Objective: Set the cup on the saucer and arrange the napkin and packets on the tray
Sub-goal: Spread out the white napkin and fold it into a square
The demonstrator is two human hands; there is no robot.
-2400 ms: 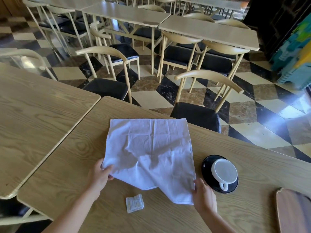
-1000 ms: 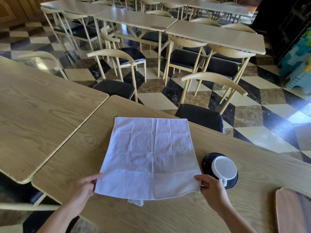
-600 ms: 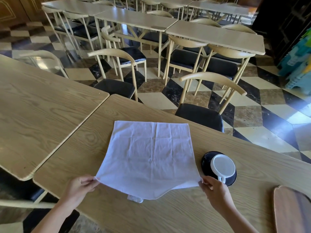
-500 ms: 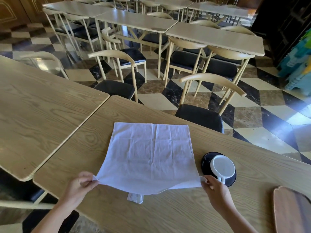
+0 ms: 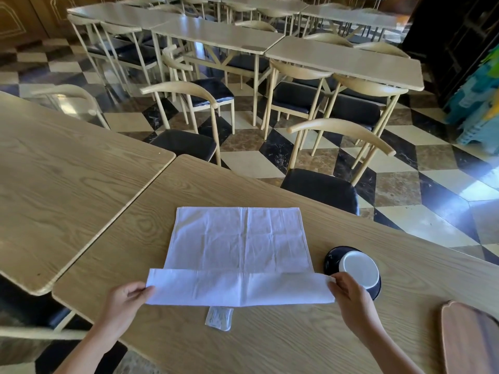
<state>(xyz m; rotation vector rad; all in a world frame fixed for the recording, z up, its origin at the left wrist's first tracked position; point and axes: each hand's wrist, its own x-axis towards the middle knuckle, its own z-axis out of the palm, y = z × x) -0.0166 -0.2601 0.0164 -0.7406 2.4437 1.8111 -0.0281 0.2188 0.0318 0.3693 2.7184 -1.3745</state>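
A white cloth napkin (image 5: 239, 238) lies spread on the wooden table (image 5: 270, 346), its near edge lifted and turned back towards the far side as a band. My left hand (image 5: 125, 299) pinches the band's left corner and my right hand (image 5: 351, 295) pinches its right corner. A white cup (image 5: 359, 268) sits on a black saucer (image 5: 333, 256) just right of the napkin, partly behind my right hand. A small white packet (image 5: 219, 318) lies near the table's front edge, partly under the napkin. The dark wooden tray (image 5: 472, 344) shows at the bottom right.
A second wooden table (image 5: 54, 190) adjoins on the left with a narrow gap. Chairs with black seats (image 5: 321, 187) stand along the far edge, and more tables and chairs fill the checkered floor beyond.
Both hands have lifted the napkin's near edge and carried it away from me, starting a fold. More of the packet now shows in front of the napkin.
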